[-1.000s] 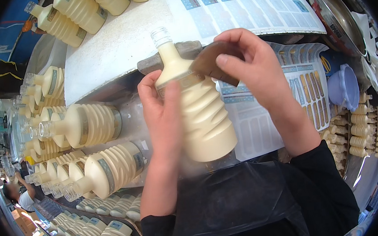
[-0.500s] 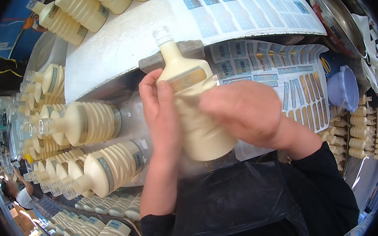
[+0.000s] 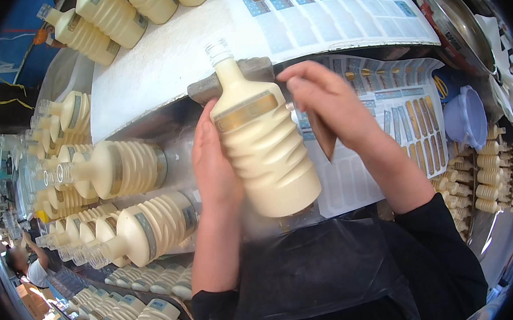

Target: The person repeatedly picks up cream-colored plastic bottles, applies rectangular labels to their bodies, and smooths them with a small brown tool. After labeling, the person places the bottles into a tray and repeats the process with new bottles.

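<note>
A cream ridged bottle [image 3: 272, 164] with a clear threaded neck lies in front of me, its neck over a grey padded block [image 3: 203, 90]. A gold-and-grey label [image 3: 246, 111] wraps its shoulder. My left hand [image 3: 212, 158] steadies the bottle's left side, fingers closed against it. To the right of the bottle, my right hand [image 3: 331, 100] is lifted off it, thumb and forefinger near the block's right end. A thin brown pointed piece [image 3: 323, 136], like a scraper, is held under its palm and lower fingers; most of it is hidden.
Label sheets [image 3: 423, 128] lie to the right, and another label sheet [image 3: 293, 24] covers part of the white raised board [image 3: 155, 65]. Several similar bottles [image 3: 146, 229] lie stacked at left. A purple bucket [image 3: 465, 118] and a metal pan [image 3: 455, 11] are at right. A person [image 3: 32, 268] is at far left.
My right hand has moved off the bottle's label, up and to the right, exposing the bottle's front and the brown piece. My left hand has slid its fingers off the label to the bottle's side.
</note>
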### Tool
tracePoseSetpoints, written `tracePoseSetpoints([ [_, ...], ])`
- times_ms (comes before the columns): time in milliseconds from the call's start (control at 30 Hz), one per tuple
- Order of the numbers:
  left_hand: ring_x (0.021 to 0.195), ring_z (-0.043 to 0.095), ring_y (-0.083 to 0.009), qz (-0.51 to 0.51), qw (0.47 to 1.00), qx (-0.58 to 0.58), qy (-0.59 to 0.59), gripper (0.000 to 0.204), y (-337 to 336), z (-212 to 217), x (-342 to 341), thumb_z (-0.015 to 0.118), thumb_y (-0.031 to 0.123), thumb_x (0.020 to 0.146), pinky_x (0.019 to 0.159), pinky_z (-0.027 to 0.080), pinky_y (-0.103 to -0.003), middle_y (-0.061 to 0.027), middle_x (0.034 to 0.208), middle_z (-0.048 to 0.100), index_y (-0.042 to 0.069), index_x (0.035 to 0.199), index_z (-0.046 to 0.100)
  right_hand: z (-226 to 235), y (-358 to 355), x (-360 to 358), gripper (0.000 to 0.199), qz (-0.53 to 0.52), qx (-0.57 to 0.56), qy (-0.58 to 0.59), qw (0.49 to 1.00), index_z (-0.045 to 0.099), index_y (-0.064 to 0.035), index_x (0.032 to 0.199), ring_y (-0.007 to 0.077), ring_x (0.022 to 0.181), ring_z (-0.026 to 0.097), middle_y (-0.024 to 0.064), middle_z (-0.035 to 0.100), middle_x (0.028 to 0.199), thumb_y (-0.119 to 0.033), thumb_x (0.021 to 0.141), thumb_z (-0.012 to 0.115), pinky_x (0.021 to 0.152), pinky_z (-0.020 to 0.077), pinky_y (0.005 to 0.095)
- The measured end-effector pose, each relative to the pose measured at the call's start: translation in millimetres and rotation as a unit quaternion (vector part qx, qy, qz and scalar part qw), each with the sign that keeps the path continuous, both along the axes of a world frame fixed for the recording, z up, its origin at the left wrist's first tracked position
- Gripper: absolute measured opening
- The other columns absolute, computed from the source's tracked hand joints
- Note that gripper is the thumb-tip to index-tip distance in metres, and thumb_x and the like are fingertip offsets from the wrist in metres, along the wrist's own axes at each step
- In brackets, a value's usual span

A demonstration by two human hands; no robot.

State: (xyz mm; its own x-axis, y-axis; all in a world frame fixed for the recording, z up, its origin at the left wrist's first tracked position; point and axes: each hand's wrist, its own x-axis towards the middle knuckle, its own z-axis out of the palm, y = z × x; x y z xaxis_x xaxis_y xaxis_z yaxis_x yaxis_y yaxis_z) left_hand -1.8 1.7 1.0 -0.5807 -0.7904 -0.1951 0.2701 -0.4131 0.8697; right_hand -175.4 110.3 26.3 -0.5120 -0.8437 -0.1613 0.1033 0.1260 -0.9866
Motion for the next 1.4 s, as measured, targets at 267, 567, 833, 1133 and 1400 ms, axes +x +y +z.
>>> tracePoseSetpoints([
  [267,0.113,0.066,-0.0183,-0.014,0.998,-0.051,-0.046,0.045,-5.3,12.5,6.3,0.046,0.03,0.111,0.098,0.054,-0.033,-0.0135,0.129,0.065,-0.002,0.143,0.051,3.3,-21.3,9.6,0.033,0.018,0.017,0.129,0.991,0.065,-0.0015,0.12,0.0055,0.071,0.054,-0.0031,0.059,0.076,-0.025,0.096,0.069,0.066,0.0458,0.0233],
  [567,0.1,0.067,-0.0128,0.017,0.997,-0.055,-0.045,0.03,-8.0,7.3,1.6,0.059,0.019,0.106,0.087,0.057,-0.029,-0.0095,0.114,0.069,0.0,0.13,0.06,22.8,-28.6,25.1,0.056,-0.003,0.125,0.295,0.947,0.068,-0.0018,0.115,0.037,0.092,0.072,0.0218,0.074,0.095,-0.046,0.083,0.075,0.083,0.055,0.0437],
  [833,0.1,0.067,-0.0134,0.018,0.999,-0.025,-0.032,0.035,-8.6,6.8,2.1,0.062,0.019,0.103,0.088,0.055,-0.028,-0.0107,0.116,0.07,0.0,0.133,0.059,17.0,-29.7,24.1,0.052,-0.011,0.118,0.239,0.964,0.068,-0.0031,0.114,0.0284,0.081,0.07,0.0164,0.071,0.087,-0.044,0.084,0.076,0.077,0.0542,0.0385],
  [1133,0.103,0.068,-0.0145,0.018,0.999,-0.03,-0.031,0.033,-7.5,5.5,2.5,0.055,0.019,0.108,0.09,0.057,-0.03,-0.011,0.118,0.069,-0.001,0.133,0.059,10.6,-31.9,19.9,0.045,-0.012,0.1,0.205,0.974,0.069,-0.0039,0.11,0.022,0.073,0.064,0.0109,0.065,0.078,-0.041,0.085,0.077,0.07,0.0514,0.0352],
  [1400,0.108,0.066,-0.0152,0.018,0.999,-0.02,-0.021,0.036,-11.5,-0.3,5.4,0.045,0.024,0.111,0.095,0.054,-0.031,-0.0109,0.122,0.068,0.001,0.136,0.057,9.8,-31.3,22.7,0.041,-0.027,0.09,0.2,0.975,0.069,-0.0041,0.108,0.0165,0.069,0.059,0.0066,0.061,0.073,-0.037,0.085,0.077,0.067,0.0487,0.0329],
])
